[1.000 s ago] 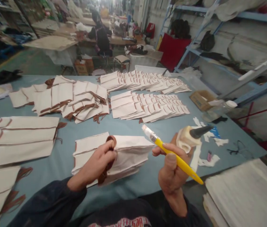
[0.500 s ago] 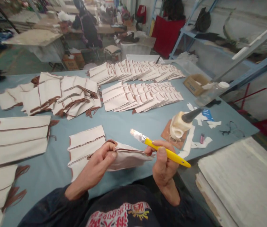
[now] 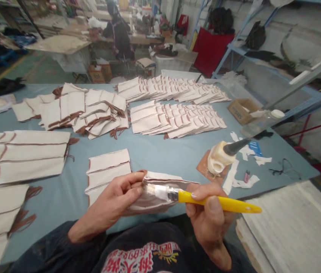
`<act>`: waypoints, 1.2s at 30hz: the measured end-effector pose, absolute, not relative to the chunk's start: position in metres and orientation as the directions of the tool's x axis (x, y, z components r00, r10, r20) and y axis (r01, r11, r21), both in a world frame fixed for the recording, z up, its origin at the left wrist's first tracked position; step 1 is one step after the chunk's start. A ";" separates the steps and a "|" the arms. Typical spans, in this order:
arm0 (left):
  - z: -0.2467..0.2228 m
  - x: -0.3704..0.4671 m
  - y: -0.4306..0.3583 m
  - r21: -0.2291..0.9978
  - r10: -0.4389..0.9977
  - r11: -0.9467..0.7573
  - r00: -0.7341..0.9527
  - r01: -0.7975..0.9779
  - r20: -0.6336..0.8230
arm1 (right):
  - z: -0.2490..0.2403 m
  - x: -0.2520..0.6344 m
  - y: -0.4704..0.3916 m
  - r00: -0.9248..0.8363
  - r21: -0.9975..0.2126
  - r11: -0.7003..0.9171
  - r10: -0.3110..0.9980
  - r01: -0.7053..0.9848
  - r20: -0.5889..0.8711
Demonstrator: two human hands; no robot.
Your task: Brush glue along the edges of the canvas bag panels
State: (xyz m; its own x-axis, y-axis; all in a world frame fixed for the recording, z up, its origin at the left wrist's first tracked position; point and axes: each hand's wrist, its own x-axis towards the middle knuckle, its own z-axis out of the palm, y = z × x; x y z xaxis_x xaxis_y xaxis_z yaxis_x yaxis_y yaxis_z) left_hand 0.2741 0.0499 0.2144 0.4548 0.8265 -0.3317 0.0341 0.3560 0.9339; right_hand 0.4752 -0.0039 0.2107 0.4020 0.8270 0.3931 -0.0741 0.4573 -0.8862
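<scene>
My left hand pinches the left edge of a cream fabric piece with brown trim, held up off the table. In my right hand is a yellow-handled brush, gripped between thumb and fingers. Its pale bristles are at the inner face of the fabric, close to my left fingertips; whether they touch it I cannot tell. Behind my left hand another cream piece lies flat. A cream plastic glue bottle with a dark nozzle rests on a brown pad to the right.
Rows of overlapping cream pieces and a looser pile lie at the back of the blue table. More stacks are at the left. At right stand a cardboard box and a clear jar. A person is in the background.
My right hand has brought the brush down, its bristles now at the fabric beside my left fingers. The fabric piece gapes more along its upper edge. The view has shifted slightly left.
</scene>
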 end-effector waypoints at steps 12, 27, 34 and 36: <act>0.198 0.278 0.025 0.787 0.880 -0.448 0.363 0.425 0.306 | 0.210 0.472 -0.012 0.487 -0.922 0.341 0.783 0.183 0.386; 0.153 0.281 0.010 0.572 0.756 -0.652 0.381 0.498 0.532 | 0.197 0.463 -0.037 0.397 -0.946 0.225 0.866 0.234 0.304; 0.163 0.284 0.016 0.765 0.865 -0.497 0.309 0.410 0.396 | 0.201 0.460 -0.026 0.449 -0.979 0.192 0.870 0.068 0.202; 0.166 0.285 0.017 0.827 0.917 -0.380 0.287 0.414 0.277 | 0.202 0.461 -0.019 0.521 -0.982 0.183 0.836 0.033 0.174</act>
State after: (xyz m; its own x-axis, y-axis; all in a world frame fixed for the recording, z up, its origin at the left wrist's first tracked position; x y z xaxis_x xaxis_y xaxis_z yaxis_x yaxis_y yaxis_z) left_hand 0.2849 0.0172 0.1658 0.2866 0.9170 0.2774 0.4139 -0.3797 0.8273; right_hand 0.4613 -0.0189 0.2017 0.5206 0.8360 0.1736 0.0330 0.1835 -0.9825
